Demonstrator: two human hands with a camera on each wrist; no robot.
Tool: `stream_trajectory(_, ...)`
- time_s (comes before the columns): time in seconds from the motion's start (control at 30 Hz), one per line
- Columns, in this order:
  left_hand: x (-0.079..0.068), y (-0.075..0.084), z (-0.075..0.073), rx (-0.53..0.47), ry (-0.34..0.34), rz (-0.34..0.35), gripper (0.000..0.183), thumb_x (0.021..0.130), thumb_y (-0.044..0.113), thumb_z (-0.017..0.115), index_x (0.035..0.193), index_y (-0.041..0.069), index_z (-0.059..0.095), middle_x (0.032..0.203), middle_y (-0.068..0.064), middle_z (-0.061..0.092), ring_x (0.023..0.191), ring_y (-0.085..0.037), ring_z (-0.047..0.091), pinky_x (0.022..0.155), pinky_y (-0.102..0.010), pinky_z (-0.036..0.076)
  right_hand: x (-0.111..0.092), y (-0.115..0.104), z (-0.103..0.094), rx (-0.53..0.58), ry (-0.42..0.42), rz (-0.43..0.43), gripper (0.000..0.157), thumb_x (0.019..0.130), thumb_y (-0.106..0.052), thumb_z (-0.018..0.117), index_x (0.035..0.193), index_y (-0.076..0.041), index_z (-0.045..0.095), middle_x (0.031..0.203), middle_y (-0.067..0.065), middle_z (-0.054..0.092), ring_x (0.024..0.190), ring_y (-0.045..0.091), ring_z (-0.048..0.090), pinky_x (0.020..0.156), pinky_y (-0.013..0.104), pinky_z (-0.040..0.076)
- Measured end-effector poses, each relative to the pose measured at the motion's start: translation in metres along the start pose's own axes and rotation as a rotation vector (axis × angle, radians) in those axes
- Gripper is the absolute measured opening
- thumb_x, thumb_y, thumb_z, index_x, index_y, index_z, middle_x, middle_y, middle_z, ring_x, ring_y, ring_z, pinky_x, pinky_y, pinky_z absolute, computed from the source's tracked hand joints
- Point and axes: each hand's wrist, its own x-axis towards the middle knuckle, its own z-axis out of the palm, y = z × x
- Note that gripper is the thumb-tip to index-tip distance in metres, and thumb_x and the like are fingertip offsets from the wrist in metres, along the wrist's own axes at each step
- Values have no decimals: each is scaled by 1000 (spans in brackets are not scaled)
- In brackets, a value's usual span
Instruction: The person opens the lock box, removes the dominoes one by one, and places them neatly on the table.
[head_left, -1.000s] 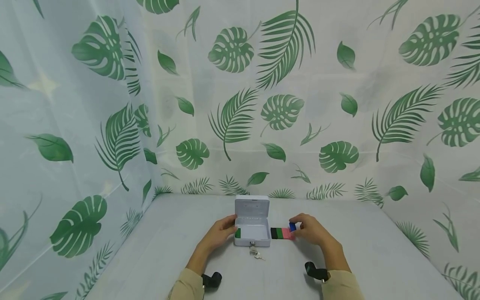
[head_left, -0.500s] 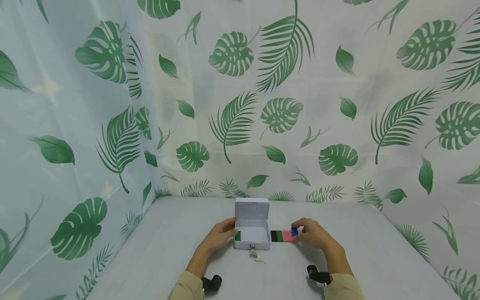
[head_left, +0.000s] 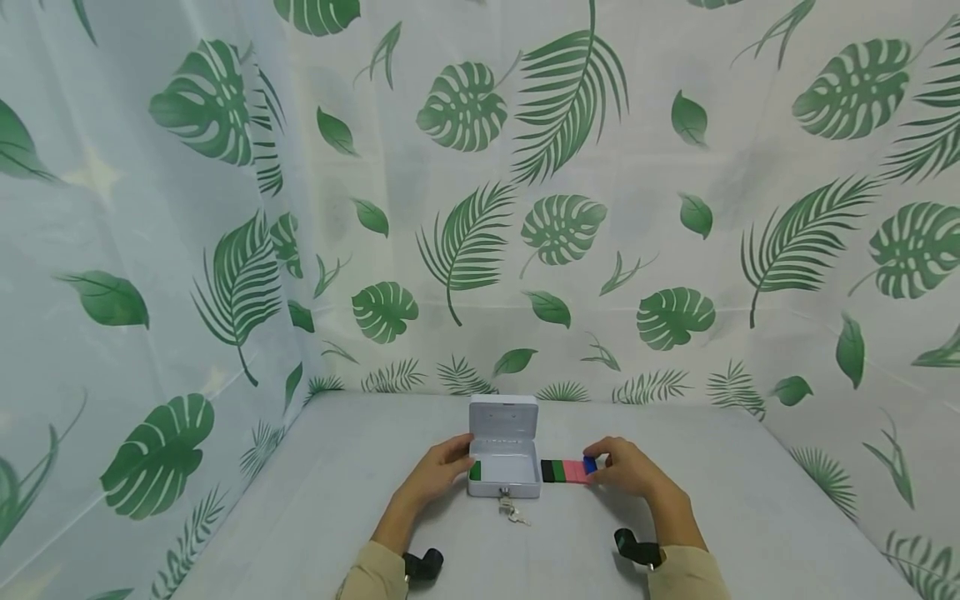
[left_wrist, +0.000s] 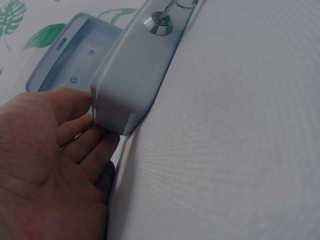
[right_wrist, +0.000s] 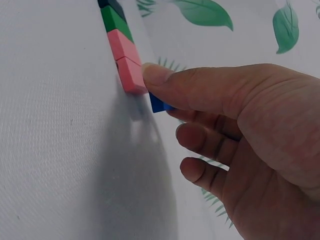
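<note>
A small white cash box (head_left: 504, 490) stands on the table with its lid (head_left: 502, 419) raised. My left hand (head_left: 435, 472) holds the box's left side, fingers against the wall and thumb at the rim. Inside, at the left end, is a green block (head_left: 476, 471). My right hand (head_left: 628, 467) pinches a blue block (head_left: 590, 463) between thumb and fingers, partly hidden by the thumb in the right wrist view. It is at the right end of a row with a black block (head_left: 547, 472), a green block (head_left: 558, 472) and two pink blocks (head_left: 575, 472).
Keys (head_left: 514, 515) hang from the lock (left_wrist: 158, 23) on the box's front and reach the table. White cloth covers the table (head_left: 510, 567). Leaf-printed curtains (head_left: 480, 250) rise behind it and on the left.
The blue block has come down in my right hand to the end of the row, beside the pink block. My left hand stays at the box. The head view has tilted slightly.
</note>
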Motion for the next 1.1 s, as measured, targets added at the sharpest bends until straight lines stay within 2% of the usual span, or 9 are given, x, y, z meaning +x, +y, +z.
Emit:
stream_trajectory(0.3,-2,0,1,-9,-5,-14,50,105,18,60,153,5,50,157,-16,52,148,-38,46,122,-58,35,-2,1,1,-4,-12,28,45,83,-13,87,125,-7,74,113,7,68,94,22,56,74,34,52)
stream_trajectory(0.83,-1,1,0,20,3,5,50,106,18,59,153,5,50,156,-16,53,147,-38,47,123,-58,35,1,6,2,-7,-17,18,45,82,-14,88,123,-6,74,120,9,70,91,21,56,73,33,50)
stream_trajectory(1.1,0,1,-1,15,-3,14,50,106,17,58,153,3,49,156,-17,53,147,-38,48,122,-58,36,3,9,4,-1,-22,52,45,82,-16,88,124,-9,75,119,8,69,93,22,56,74,33,50)
